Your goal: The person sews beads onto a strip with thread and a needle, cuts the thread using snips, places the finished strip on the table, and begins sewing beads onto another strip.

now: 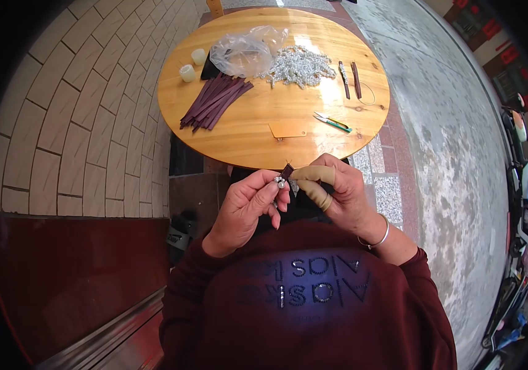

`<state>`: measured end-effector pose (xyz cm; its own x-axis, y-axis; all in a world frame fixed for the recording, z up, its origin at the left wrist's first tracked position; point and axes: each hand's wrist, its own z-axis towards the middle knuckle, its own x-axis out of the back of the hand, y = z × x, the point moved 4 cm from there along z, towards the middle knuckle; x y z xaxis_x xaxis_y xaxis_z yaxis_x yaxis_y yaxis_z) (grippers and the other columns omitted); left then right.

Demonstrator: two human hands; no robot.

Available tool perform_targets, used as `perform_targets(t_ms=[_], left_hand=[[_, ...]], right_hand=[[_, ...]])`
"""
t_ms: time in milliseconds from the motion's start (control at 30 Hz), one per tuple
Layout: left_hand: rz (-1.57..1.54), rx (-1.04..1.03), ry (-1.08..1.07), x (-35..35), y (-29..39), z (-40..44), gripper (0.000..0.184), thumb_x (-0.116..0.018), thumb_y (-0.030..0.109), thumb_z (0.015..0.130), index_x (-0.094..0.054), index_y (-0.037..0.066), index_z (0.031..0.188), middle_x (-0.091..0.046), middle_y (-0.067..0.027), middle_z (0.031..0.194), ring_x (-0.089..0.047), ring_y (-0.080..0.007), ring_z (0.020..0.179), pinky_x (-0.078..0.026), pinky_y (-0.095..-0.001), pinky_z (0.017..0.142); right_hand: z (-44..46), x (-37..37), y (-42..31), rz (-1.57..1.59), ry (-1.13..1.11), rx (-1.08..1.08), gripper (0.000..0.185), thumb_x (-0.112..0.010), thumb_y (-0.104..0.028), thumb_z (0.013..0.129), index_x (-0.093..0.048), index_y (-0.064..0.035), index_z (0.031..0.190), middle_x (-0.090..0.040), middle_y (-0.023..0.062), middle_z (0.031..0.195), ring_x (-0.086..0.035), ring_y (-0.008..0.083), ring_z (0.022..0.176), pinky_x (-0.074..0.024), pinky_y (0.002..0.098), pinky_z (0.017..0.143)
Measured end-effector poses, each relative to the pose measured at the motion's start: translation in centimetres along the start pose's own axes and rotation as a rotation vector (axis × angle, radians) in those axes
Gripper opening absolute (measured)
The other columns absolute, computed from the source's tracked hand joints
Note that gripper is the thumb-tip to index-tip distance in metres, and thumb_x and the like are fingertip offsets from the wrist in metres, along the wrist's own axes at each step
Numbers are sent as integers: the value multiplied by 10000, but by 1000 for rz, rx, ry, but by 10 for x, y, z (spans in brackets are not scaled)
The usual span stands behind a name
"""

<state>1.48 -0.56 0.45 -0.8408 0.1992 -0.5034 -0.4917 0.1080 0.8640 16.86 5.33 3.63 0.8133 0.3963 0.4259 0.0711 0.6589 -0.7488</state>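
Just beyond the chest, above the person's lap and near the edge of the desk [227, 139], the left hand [239, 206] is closed in a pinch on a small dark strip [287, 170] with shiny beads [281, 183] on it. The right hand [341, 194], wearing pale finger covers [317, 195], has its fingertips brought close together at the other side of the strip; whether they grip its edge or something very thin, I cannot tell. The strip looks light and soft, so I think it would bend easily, while the beads seem hard, smooth and a little slippery. It is probably better to take the flat dark band between thumb and forefinger, without pulling on the beads, which could come loose. Farther out lie the green-handled snips [333, 122], a bundle of purple strips [216, 102] and a heap of clear beads [304, 66], which would likely roll if touched.
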Motion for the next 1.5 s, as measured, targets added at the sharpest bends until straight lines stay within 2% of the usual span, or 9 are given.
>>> perform_targets(t_ms=[300,400,567,833,900,1000,1233,1367,1500], left_hand=[[-36,45,-32,-1,-3,1,212,-446,167,968,-551,-7,1029,-561,-38,856,-535,-78,730,-485,-196,550],[-117,104,-41,-2,-1,-1,206,-462,160,961,-561,-11,1020,-567,-36,839,-538,-67,707,-486,-192,536],[-117,231,-17,-4,0,-5,189,-498,152,945,-587,-13,972,-568,-21,776,-531,-48,642,-479,-180,503],[-84,218,-1,3,-8,-3,195,-498,159,946,-596,-9,961,-556,-3,743,-518,-37,621,-460,-168,497],[-91,210,14,4,-7,-3,199,-492,160,949,-597,-8,960,-554,0,741,-514,-34,617,-453,-164,493],[-105,171,32,4,-2,-2,183,-484,142,945,-582,-12,955,-549,-7,731,-512,-41,609,-444,-166,456],[-63,220,-6,0,-9,-3,195,-491,164,949,-599,2,944,-547,0,732,-511,-37,611,-449,-168,479],[-14,221,36,5,-16,-2,193,-499,161,944,-600,-3,943,-548,-2,716,-511,-40,602,-434,-166,466],[57,113,149,16,-18,0,190,-513,155,936,-604,-12,929,-549,-1,706,-499,-34,578,-411,-157,445]], right_hand=[[-1,-2,5,100,-35,38,155,-660,-15,784,-648,-46,936,-604,71,785,-599,178,692,-479,262,598],[-2,-2,6,102,-42,63,114,-649,-48,814,-633,-39,927,-601,68,803,-581,166,719,-463,259,621],[-3,-3,2,2,-18,162,150,-666,-41,774,-654,-38,924,-610,79,788,-614,192,688,-489,273,575],[-3,-10,-3,-131,4,236,150,-672,-37,764,-642,-35,911,-597,78,772,-606,210,655,-484,275,553],[0,-11,2,-27,7,154,168,-672,-26,761,-633,-36,923,-596,81,781,-604,215,651,-485,282,554],[-4,-8,7,-70,-40,92,171,-670,-19,761,-624,-37,925,-597,90,791,-607,226,660,-486,291,560],[-9,-12,1,-106,15,158,120,-658,-36,776,-603,-41,883,-581,89,772,-599,242,665,-485,306,565],[-9,-14,-1,-221,-24,163,138,-660,-42,758,-582,-46,871,-569,84,802,-601,251,676,-494,320,573],[-7,-9,-10,-400,-17,122,217,-676,-91,762,-617,-59,968,-574,69,819,-606,224,650,-504,311,539]])
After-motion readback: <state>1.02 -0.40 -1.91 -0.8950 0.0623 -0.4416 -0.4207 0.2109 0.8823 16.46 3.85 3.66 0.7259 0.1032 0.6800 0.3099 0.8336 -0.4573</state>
